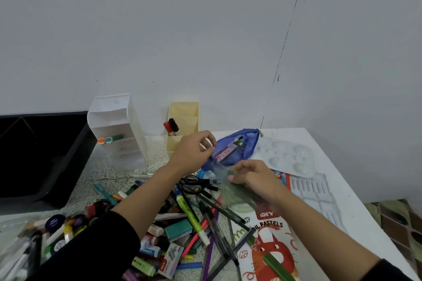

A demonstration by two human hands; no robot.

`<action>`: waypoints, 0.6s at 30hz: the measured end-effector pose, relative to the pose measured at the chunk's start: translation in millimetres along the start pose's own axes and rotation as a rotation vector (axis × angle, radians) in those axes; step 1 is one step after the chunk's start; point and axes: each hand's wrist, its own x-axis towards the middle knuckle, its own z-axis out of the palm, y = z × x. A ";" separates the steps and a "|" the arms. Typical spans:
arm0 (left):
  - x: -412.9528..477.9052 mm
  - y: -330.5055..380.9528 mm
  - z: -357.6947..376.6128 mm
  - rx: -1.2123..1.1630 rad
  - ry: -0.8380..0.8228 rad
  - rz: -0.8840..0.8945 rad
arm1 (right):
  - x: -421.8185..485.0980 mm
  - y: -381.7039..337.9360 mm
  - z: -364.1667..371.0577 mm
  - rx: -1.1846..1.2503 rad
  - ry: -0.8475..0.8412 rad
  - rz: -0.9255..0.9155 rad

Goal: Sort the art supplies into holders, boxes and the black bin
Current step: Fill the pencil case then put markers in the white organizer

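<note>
Centrally, one blue pencil pouch (237,150) is pinched at its edge by the left hand (193,155); the right hand (251,177) grips clear plastic wrap (222,172); two markers (171,126) stand in one yellow holder (183,109).

A blue pencil case (230,150) lies open behind a heap of pens and markers (194,219). A white holder (118,130), a yellow holder (182,125) and a black bin (38,155) are set by the wall.

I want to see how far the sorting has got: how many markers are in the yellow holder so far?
2: a red-capped marker and a black-capped marker, side by side in the yellow holder, in its front-left compartment. Others could be hidden behind its walls.
</note>
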 end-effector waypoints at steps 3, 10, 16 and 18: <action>1.9 0.3 1.9 0.045 -0.017 0.015 | -1.3 -3.2 -20.6 -0.003 -0.037 0.032; 7.1 -8.2 11.5 0.329 -0.103 0.061 | 37.1 6.6 -36.2 0.193 0.294 0.045; -0.8 -0.3 18.6 0.316 -0.146 0.138 | 85.1 -4.5 -29.0 0.094 0.477 0.002; -2.5 -0.6 21.0 0.290 -0.153 0.150 | 99.2 -9.1 -25.0 0.016 0.469 -0.022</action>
